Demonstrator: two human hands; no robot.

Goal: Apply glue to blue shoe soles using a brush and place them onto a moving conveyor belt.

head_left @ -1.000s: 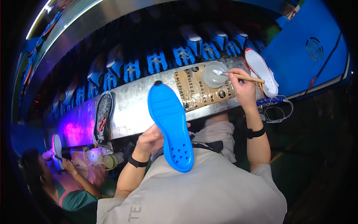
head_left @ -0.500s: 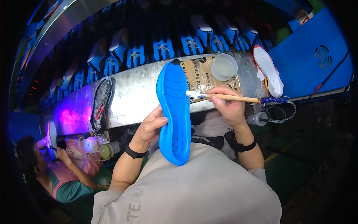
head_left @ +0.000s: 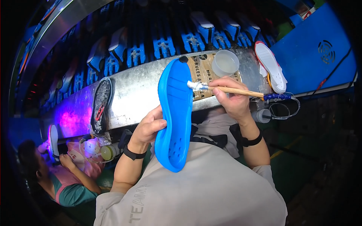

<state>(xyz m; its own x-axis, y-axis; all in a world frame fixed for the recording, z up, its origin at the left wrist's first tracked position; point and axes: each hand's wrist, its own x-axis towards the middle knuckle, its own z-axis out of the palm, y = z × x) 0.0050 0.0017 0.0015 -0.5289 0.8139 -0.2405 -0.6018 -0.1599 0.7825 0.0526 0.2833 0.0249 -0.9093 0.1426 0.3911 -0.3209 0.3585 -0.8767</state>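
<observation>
My left hand [head_left: 151, 126] grips a blue shoe sole [head_left: 176, 113] by its left edge. The sole is held lengthwise, its hollow inner side facing up, with small holes at the near end and lines across the far part. A wooden-handled brush [head_left: 237, 91] is pinched in my right hand [head_left: 233, 98], a blue tube joined to its rear end. The brush's white-coated bristles meet the right rim of the sole near its far end. Beyond my right hand stands a clear plastic tub [head_left: 225, 63] of pale liquid, resting on brown taped cardboard [head_left: 201, 71].
A metal bench [head_left: 130, 103] carries a dark sole [head_left: 102, 105] at left. A white sole with red edging [head_left: 270, 67] lies at right by a blue panel [head_left: 320, 56]. Blue clamps [head_left: 164, 47] line the far side. A co-worker [head_left: 62, 169] sits at lower left holding a shoe part.
The sole has tilted slightly, its near end shifting left and closer to me. The brush tip has moved a little farther away along the sole's right rim.
</observation>
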